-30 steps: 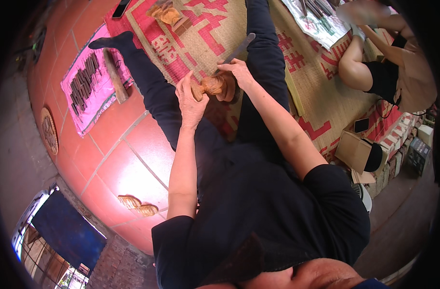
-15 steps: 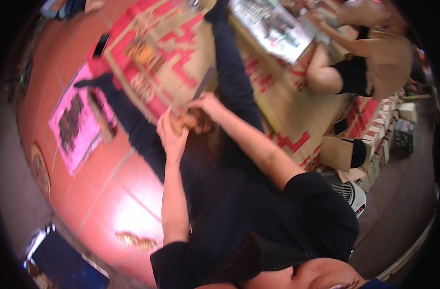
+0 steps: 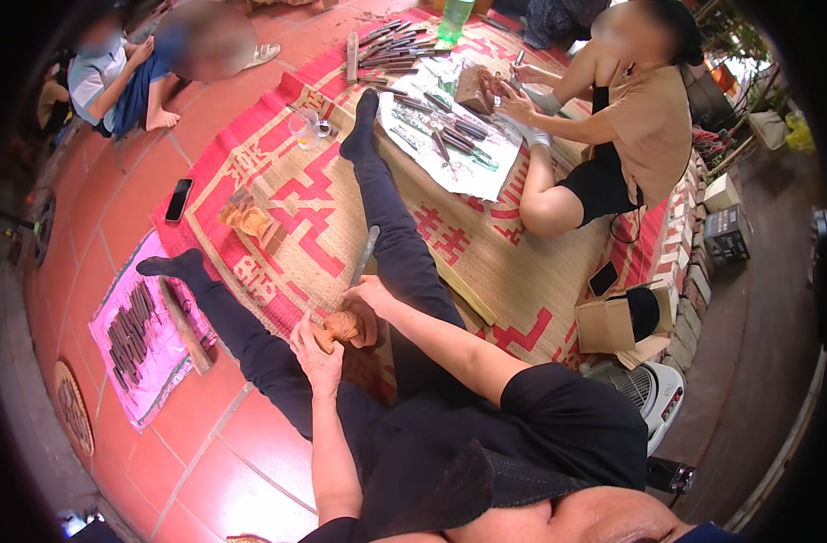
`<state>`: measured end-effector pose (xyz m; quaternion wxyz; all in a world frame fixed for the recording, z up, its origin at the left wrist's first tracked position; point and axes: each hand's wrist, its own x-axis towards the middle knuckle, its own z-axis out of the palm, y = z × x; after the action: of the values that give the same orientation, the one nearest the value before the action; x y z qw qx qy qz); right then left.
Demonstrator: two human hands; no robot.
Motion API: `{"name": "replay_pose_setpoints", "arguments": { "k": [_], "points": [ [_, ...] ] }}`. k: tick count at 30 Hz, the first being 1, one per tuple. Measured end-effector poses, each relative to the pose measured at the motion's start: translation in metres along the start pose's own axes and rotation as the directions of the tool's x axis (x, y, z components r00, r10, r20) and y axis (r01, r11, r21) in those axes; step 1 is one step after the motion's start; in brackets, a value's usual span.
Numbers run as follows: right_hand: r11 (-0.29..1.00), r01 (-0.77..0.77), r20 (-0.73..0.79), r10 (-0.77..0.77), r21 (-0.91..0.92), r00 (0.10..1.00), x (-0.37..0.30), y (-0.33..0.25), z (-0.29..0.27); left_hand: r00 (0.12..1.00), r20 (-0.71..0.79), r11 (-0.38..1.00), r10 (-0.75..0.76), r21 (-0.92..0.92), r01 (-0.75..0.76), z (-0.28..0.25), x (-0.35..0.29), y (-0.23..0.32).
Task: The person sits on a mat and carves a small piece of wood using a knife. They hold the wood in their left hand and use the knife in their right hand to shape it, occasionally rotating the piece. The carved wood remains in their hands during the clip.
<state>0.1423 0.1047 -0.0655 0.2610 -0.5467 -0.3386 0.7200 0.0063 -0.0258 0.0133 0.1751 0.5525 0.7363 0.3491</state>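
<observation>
Between my legs, a brown wooden carving (image 3: 344,326) with a rounded, sculpted form is held low over the patterned mat. My left hand (image 3: 317,355) is closed around its near left side, with the thumb and fingers on the wood. Closed too, my right hand (image 3: 372,295) grips a long flat grey tool (image 3: 367,252), which looks like a file or a blade. The tool's rounded end points up and away, beside my right shin. My right fingers are just above the carving; whether the tool's lower end touches the wood is hidden.
Left of my legs, a pink cloth (image 3: 149,398) bears a row of several carving tools (image 3: 131,337) and a wooden stick (image 3: 185,328). Another carving (image 3: 247,217) and a phone (image 3: 179,200) lie ahead. A co-worker (image 3: 644,136) carves at the far right, beside tools on a sheet (image 3: 486,176).
The view has tilted up and sharpened, showing more of the far mat and another seated person. My hands appear lower in the picture, keeping their holds on the carving and the tool.
</observation>
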Motion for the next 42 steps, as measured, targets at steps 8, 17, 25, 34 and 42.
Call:
{"name": "replay_pose_setpoints", "arguments": {
  "k": [8,17,25,34,42],
  "points": [
    [0.993,0.018,0.054,-0.024,0.116,0.998,0.011,0.017,0.010,1.000,0.024,0.999,0.003,0.033,-0.003,0.001,-0.002,0.003],
    [0.998,-0.023,0.131,0.016,0.053,0.991,0.011,0.011,0.008,1.000,0.023,0.999,0.008,0.037,-0.009,-0.001,-0.001,0.007],
    [0.996,-0.014,-0.092,0.005,-0.089,0.996,0.013,0.011,0.007,1.000,0.009,0.999,0.020,0.035,-0.020,0.002,-0.004,0.005],
    [0.995,-0.085,-0.023,0.086,0.042,0.996,-0.011,-0.013,0.006,0.999,-0.014,0.998,0.048,0.038,-0.048,0.003,-0.008,-0.001],
    [0.994,-0.107,0.050,0.109,-0.031,0.993,0.009,0.005,0.016,0.996,0.015,0.994,0.083,0.065,-0.084,0.004,-0.008,0.005]
  ]
}}
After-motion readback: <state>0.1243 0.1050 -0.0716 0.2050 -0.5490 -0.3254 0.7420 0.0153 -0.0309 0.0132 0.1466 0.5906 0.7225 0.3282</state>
